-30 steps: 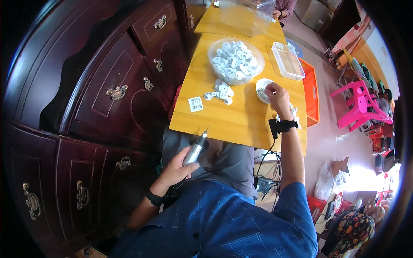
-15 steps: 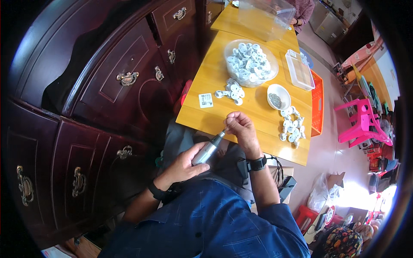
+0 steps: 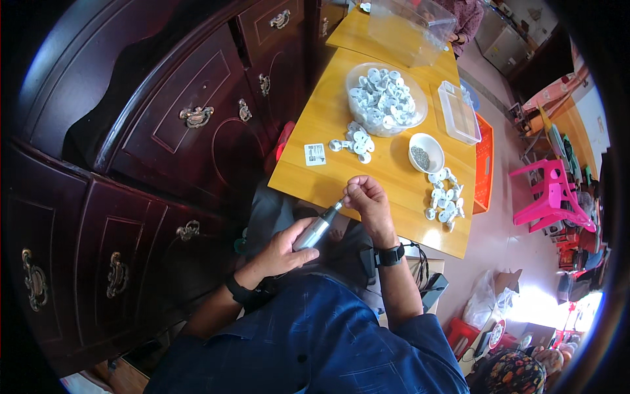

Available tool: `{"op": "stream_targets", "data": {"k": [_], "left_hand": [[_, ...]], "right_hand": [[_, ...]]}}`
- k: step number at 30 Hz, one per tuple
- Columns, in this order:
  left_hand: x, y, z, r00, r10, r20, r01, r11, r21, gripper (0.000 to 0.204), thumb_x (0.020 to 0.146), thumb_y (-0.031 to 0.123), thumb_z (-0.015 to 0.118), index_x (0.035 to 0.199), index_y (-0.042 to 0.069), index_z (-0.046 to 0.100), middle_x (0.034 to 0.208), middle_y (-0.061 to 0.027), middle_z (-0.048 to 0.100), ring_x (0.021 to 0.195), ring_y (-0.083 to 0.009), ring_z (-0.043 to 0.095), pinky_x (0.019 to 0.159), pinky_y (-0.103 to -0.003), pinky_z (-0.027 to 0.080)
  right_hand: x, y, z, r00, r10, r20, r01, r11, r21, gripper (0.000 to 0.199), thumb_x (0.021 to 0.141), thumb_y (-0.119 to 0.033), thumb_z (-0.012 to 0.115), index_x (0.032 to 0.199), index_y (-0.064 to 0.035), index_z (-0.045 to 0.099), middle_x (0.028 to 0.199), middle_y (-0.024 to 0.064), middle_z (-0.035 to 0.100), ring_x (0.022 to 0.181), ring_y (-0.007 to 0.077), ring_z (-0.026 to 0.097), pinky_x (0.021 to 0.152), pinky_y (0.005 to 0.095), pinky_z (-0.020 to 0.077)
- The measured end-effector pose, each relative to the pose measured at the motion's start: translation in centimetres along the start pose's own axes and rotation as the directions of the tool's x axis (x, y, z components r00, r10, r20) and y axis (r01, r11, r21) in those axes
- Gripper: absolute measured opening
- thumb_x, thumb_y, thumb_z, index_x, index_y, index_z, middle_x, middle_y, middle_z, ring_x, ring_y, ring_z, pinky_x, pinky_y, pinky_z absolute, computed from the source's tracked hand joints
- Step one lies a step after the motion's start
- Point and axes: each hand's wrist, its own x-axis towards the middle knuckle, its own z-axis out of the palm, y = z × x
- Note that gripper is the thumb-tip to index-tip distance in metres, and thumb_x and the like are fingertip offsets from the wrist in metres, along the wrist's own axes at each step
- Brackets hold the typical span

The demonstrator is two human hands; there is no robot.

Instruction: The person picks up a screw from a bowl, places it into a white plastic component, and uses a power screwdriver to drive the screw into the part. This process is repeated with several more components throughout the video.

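In my left hand (image 3: 287, 250) lies a silver, pen-shaped electric screwdriver (image 3: 316, 232), its bit end pointing up toward the table. The fingers of my right hand (image 3: 369, 200) are pinched at that tip; whatever they hold is too small to make out. Both hands are just off the near edge of the yellow wooden table (image 3: 306, 186). Past them a white bowl (image 3: 430, 143) holds small metal screws (image 3: 420, 157). Small white plastic parts form a loose pile (image 3: 358, 142) on the left and another pile (image 3: 446, 199) on the right.
A clear tub (image 3: 388, 123) full of white parts stands behind the piles. Nearby are a printed card (image 3: 315, 154), a clear box (image 3: 459, 123), an orange crate (image 3: 483, 164) and a large clear bin (image 3: 407, 36). Dark cabinets (image 3: 190, 111) line the left. Another person (image 3: 464, 20) is at the far end.
My right fingers stay at the screwdriver's tip with hardly any shift. The whole view has moved slightly; the screwdriver remains in my left hand.
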Motion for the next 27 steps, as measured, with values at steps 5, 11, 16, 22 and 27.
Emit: {"op": "stream_targets", "data": {"k": [5,11,16,22,27], "left_hand": [[-0.2,0.2,-0.1,0.998,-0.042,0.039,0.048,0.987,-0.154,0.061,0.093,0.014,0.069,0.145,0.003,0.04,0.095,-0.0045,0.058,0.069,-0.0074,0.057,0.061,-0.022,0.05],[-0.1,-0.4,-0.5,0.994,-0.043,0.1,0.075,0.939,-0.337,0.064,0.094,0.011,0.065,0.149,0.001,0.034,0.089,-0.0018,0.053,0.063,-0.0072,0.053,0.058,-0.022,0.048],[-0.4,-0.5,-0.3,1.0,-0.024,0.019,0.027,0.976,-0.214,0.06,0.093,0.013,0.069,0.144,0.004,0.04,0.088,-0.0026,0.057,0.061,-0.0061,0.054,0.056,-0.021,0.048],[-0.3,-1.4,-0.4,1.0,-0.029,-0.011,0.027,0.989,-0.148,0.059,0.091,0.013,0.07,0.143,0.005,0.043,0.089,-0.0035,0.059,0.063,-0.0064,0.057,0.057,-0.021,0.049],[0.0,-2.6,-0.2,0.903,0.404,-0.148,-0.332,0.873,0.356,0.058,0.089,0.013,0.071,0.141,0.003,0.046,0.095,-0.0076,0.063,0.073,-0.0128,0.063,0.065,-0.027,0.052]], "right_hand": [[0.0,0.2,0.5,1.0,-0.022,0.002,0.022,1.0,-0.014,0.011,0.098,-0.009,0.063,0.108,-0.0056,0.061,0.092,0.0025,0.068,0.077,0.0089,0.064,0.072,0.0232,0.054],[0.2,0.8,0.9,0.998,-0.058,0.001,0.058,0.996,-0.064,0.01,0.097,-0.005,0.064,0.107,-0.0047,0.061,0.092,0.0026,0.069,0.078,0.0092,0.065,0.072,0.0232,0.0551],[0.5,1.6,1.0,0.999,-0.051,0.007,0.051,0.999,-0.01,0.01,0.097,-0.004,0.064,0.106,-0.0045,0.062,0.091,0.0025,0.069,0.078,0.0094,0.065,0.072,0.0233,0.0552],[0.4,1.5,1.0,1.0,0.002,0.005,-0.002,1.0,0.01,0.01,0.097,-0.005,0.064,0.107,-0.0053,0.062,0.092,0.0023,0.069,0.078,0.0091,0.065,0.072,0.0232,0.055],[0.7,1.4,1.0,0.996,0.086,0.017,-0.086,0.996,0.002,0.01,0.097,-0.006,0.065,0.106,-0.006,0.062,0.093,0.0023,0.069,0.078,0.0088,0.065,0.072,0.0229,0.0546]]}}
